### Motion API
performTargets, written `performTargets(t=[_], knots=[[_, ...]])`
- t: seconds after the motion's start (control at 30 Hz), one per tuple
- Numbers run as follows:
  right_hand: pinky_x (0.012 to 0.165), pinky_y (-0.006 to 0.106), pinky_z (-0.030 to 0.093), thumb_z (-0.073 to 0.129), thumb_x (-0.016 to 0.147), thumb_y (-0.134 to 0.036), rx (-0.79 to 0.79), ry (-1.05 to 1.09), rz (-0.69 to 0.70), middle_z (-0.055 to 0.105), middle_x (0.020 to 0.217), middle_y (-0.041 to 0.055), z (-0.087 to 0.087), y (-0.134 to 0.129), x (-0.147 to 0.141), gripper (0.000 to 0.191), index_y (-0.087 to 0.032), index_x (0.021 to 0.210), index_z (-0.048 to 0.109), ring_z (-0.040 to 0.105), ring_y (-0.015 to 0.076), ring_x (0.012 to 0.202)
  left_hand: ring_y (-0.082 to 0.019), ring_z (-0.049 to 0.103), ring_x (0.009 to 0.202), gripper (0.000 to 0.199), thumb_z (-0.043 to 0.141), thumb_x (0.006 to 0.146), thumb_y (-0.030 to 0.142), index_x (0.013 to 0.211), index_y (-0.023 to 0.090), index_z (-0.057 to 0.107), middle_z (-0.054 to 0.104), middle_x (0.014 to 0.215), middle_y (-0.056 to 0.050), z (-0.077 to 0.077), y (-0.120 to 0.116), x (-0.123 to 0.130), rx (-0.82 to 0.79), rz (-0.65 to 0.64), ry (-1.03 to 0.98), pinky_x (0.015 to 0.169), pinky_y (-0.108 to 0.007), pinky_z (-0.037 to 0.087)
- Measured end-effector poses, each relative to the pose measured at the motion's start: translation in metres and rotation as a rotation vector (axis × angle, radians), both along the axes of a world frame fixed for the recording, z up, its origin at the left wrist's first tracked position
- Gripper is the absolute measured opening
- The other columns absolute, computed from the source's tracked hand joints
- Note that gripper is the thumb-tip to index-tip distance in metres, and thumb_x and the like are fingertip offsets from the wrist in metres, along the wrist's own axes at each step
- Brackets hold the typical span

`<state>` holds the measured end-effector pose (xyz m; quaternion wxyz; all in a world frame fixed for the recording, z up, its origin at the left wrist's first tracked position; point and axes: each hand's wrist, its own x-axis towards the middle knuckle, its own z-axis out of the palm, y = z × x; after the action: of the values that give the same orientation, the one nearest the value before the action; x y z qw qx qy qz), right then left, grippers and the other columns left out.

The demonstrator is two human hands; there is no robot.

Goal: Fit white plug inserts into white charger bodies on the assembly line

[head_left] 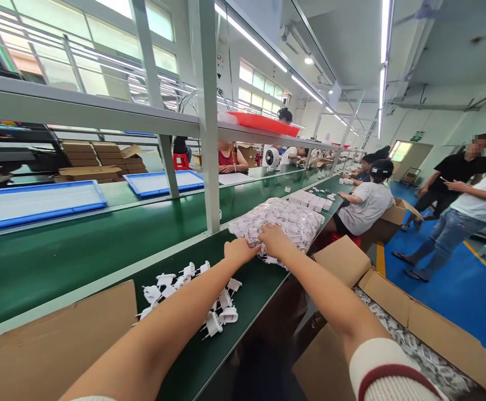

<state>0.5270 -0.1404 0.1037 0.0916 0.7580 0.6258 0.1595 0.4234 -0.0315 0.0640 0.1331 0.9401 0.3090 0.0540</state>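
Observation:
A large clear plastic bag (299, 220) full of small white parts lies on the green bench top. Both arms reach forward to its near edge. My left hand (241, 250) is closed at the bag's near left corner, its fingertips hidden against the plastic. Just to its right, my right hand (274, 240) rests on the bag with fingers bent, closed on the plastic. Loose white plug pieces with metal pins (212, 323) are scattered on the bench below and around my left forearm, which covers some of them.
A cardboard sheet (59, 340) lies at the left front. An open carton (435, 328) of wrapped parts stands at the right. A metal shelf post (209, 139) rises behind the bench. Co-workers sit farther along; two people stand in the aisle.

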Motion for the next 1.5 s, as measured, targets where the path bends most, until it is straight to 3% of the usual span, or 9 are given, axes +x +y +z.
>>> performTargets(t=[0.13,0.4,0.63,0.73,0.9,1.03,1.2,1.33,1.5], knots=[[0.103,0.042,0.038,0.054,0.093,-0.014,-0.058,-0.053,0.101,0.064,0.120,0.0162,-0.008,0.026,0.004,0.022,-0.013,0.103,0.074,0.053,0.0297,0.119,-0.035,0.066,0.113,0.050,0.038,0.094,0.052,0.100,0.018,0.074,0.073,0.115,-0.017,-0.008,-0.001,0.012,-0.086,0.056,0.013,0.103,-0.051,0.040],[0.082,0.037,0.045,0.055,0.087,-0.004,-0.166,-0.128,0.128,0.068,0.107,0.0156,0.006,0.048,0.014,0.021,-0.011,0.097,0.072,0.065,0.0251,0.093,-0.033,0.066,0.114,0.050,0.035,0.095,0.053,0.107,0.023,0.072,0.073,0.118,-0.013,-0.011,0.003,0.022,-0.244,0.060,0.008,0.101,-0.048,0.043],[0.080,0.034,0.046,0.046,0.094,-0.006,-0.151,-0.169,0.167,0.065,0.112,0.0171,0.002,0.042,0.017,0.024,-0.011,0.109,0.065,0.062,0.0258,0.105,-0.032,0.060,0.123,0.039,0.038,0.096,0.038,0.105,0.021,0.072,0.069,0.127,-0.016,-0.006,0.000,0.029,-0.252,0.076,-0.009,0.103,-0.045,0.041],[0.084,0.034,0.045,0.046,0.096,-0.007,-0.174,-0.147,0.220,0.065,0.117,0.0150,0.000,0.041,0.025,0.026,-0.014,0.112,0.065,0.060,0.0238,0.106,-0.031,0.060,0.123,0.031,0.044,0.094,0.035,0.099,0.023,0.072,0.071,0.122,-0.014,-0.006,0.003,0.027,-0.259,0.050,0.003,0.104,-0.044,0.040],[0.086,0.033,0.042,0.050,0.095,-0.009,-0.222,-0.049,0.288,0.068,0.108,0.0104,-0.003,0.053,0.035,0.022,-0.017,0.093,0.071,0.059,0.0222,0.106,-0.031,0.065,0.113,0.033,0.044,0.093,0.037,0.092,0.022,0.073,0.075,0.104,-0.012,-0.008,0.009,0.019,-0.277,0.011,0.061,0.103,-0.048,0.039],[0.082,0.031,0.044,0.052,0.090,-0.007,-0.145,0.038,0.167,0.070,0.106,0.0114,-0.009,0.066,0.035,0.024,-0.015,0.097,0.074,0.061,0.0234,0.104,-0.031,0.066,0.107,0.029,0.048,0.089,0.034,0.084,0.023,0.073,0.076,0.087,-0.010,-0.007,0.013,0.018,-0.281,-0.007,0.112,0.106,-0.052,0.035],[0.084,0.031,0.048,0.049,0.089,-0.009,0.071,0.159,-0.111,0.071,0.114,0.0114,-0.009,0.083,0.038,0.034,-0.016,0.111,0.074,0.064,0.0241,0.107,-0.029,0.067,0.094,0.029,0.052,0.085,0.028,0.061,0.022,0.067,0.073,0.070,-0.008,-0.007,0.018,0.020,-0.310,-0.049,0.198,0.108,-0.055,0.031],[0.087,0.029,0.050,0.045,0.088,-0.008,0.255,0.243,-0.291,0.070,0.120,0.0113,-0.005,0.098,0.044,0.042,-0.017,0.120,0.071,0.064,0.0229,0.110,-0.027,0.068,0.089,0.041,0.047,0.089,0.029,0.052,0.021,0.063,0.073,0.069,-0.007,-0.009,0.020,0.014,-0.329,-0.047,0.224,0.106,-0.054,0.033],[0.081,0.029,0.051,0.040,0.089,-0.008,0.361,0.301,-0.407,0.073,0.114,0.0130,-0.003,0.111,0.051,0.047,-0.014,0.128,0.067,0.067,0.0227,0.099,-0.028,0.069,0.089,0.041,0.047,0.090,0.030,0.055,0.020,0.066,0.074,0.069,-0.007,-0.007,0.031,0.004,-0.345,-0.017,0.227,0.105,-0.053,0.035]])
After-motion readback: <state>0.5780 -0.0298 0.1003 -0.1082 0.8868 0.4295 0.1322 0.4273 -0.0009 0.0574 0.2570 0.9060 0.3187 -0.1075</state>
